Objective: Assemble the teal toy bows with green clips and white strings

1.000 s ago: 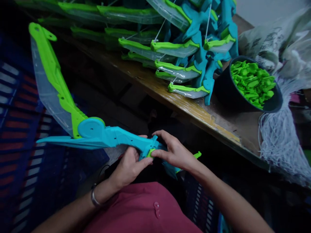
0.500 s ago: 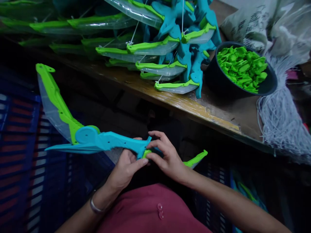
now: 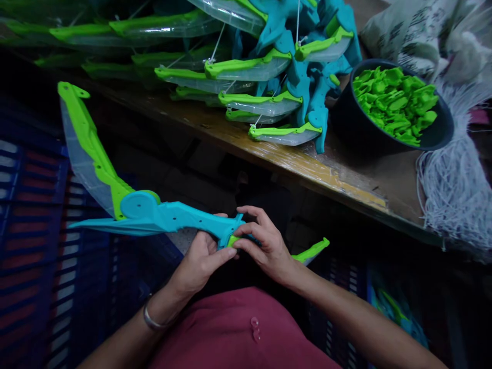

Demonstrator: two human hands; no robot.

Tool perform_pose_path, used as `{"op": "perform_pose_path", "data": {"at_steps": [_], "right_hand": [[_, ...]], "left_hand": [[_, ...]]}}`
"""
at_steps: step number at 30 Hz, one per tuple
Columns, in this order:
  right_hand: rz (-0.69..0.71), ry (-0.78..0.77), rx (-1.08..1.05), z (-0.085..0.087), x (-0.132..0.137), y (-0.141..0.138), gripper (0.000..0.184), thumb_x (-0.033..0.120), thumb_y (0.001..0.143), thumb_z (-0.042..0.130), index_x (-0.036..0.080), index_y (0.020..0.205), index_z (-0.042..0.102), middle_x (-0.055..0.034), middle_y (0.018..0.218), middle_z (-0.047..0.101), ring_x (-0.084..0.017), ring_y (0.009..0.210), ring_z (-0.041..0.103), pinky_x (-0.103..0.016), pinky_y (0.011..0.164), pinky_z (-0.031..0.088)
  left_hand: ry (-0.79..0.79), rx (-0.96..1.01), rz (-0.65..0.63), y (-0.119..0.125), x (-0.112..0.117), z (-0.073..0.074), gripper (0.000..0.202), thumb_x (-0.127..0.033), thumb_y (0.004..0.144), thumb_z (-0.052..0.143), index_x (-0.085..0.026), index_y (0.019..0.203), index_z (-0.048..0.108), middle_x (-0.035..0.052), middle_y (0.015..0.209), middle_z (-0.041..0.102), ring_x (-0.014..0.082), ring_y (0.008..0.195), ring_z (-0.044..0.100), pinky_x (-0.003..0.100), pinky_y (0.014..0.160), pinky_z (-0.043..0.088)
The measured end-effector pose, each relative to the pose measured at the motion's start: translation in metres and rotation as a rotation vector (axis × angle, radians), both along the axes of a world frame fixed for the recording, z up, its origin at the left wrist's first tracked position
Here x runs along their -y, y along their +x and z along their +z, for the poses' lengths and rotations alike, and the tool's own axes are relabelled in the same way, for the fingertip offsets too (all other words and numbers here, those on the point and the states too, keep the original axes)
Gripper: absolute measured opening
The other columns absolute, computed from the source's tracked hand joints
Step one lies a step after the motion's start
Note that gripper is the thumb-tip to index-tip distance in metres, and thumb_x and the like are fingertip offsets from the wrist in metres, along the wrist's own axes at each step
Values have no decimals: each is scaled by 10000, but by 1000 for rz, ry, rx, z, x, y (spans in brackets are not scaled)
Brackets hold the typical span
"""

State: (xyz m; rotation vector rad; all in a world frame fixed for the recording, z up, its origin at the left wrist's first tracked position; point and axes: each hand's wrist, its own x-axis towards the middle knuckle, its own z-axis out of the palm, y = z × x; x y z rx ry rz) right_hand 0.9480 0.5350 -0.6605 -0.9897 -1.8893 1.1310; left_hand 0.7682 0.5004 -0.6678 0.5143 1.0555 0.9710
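A blue and green plastic toy bow (image 3: 184, 217) lies across in front of me, its green limb with a clear edge rising at the left. My left hand (image 3: 200, 261) is closed round the underside of the bow's middle, thumb on top. At the middle, a small green plastic piece (image 3: 232, 241) sits against the blue body. My right hand (image 3: 265, 246) pinches this piece between thumb and fingers, its upper fingers curled over the blue part. The bow's other green limb tip (image 3: 315, 250) shows beyond my right wrist; the part between is hidden behind my hand.
On the wooden table (image 3: 346, 187) similar toy bows (image 3: 274, 105) are piled. A dark bowl (image 3: 342, 123) of small green pieces (image 3: 395, 105) stands beside them, with a bundle of white strings (image 3: 457, 179) at the right. Blue crates (image 3: 34, 246) stand at the left, and another holds bow parts (image 3: 400, 312) at lower right.
The view has shifted slightly, so the table things sit a little farther right. The left end of the bow appears slightly higher; both hands keep nearly the same grip.
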Motion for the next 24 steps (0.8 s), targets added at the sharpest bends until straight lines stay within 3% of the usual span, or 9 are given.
{"op": "perform_pose_path", "data": {"at_steps": [5,8,11,14,18,24], "right_hand": [[-37,-101,-30,4,-1,-2,39,222,960,694,214,959,656,-92,1381,506,-236,1229,556,-387,1015,478],[-62,-156,21,8,-12,1,302,285,895,779,211,1119,590,-104,1342,533,-247,1222,549,-381,1000,473],[60,-290,216,16,-31,2,527,302,799,874,179,1207,564,-47,1075,625,-199,935,604,-307,805,484],[143,-357,346,22,-45,0,482,249,750,911,145,1108,605,18,867,587,-144,745,540,-249,669,407],[137,-307,357,20,-48,-6,440,211,724,920,141,1016,598,38,807,539,-128,700,495,-233,627,353],[163,-338,349,18,-50,-4,494,342,720,931,163,1060,621,15,919,596,-143,802,565,-214,661,407]], "left_hand": [[31,-36,-15,-1,0,-2,889,-230,756,826,-248,1497,337,81,1225,638,231,1105,638,268,793,605],[53,-63,-54,-2,0,-1,820,-242,785,805,-249,1473,359,82,1224,632,234,1092,641,283,782,611],[87,-121,-95,-2,0,2,711,-262,787,800,-221,1396,435,75,1145,654,223,975,666,317,758,613],[133,-223,-96,0,0,2,475,-285,788,797,-177,1181,554,60,1025,678,200,853,670,334,764,597],[190,-401,-109,3,-2,0,270,-312,805,779,-169,916,579,51,863,684,196,790,661,321,769,567],[166,-506,-268,-8,-7,11,347,-412,763,820,-180,967,662,79,956,742,242,848,690,319,810,581]]}}
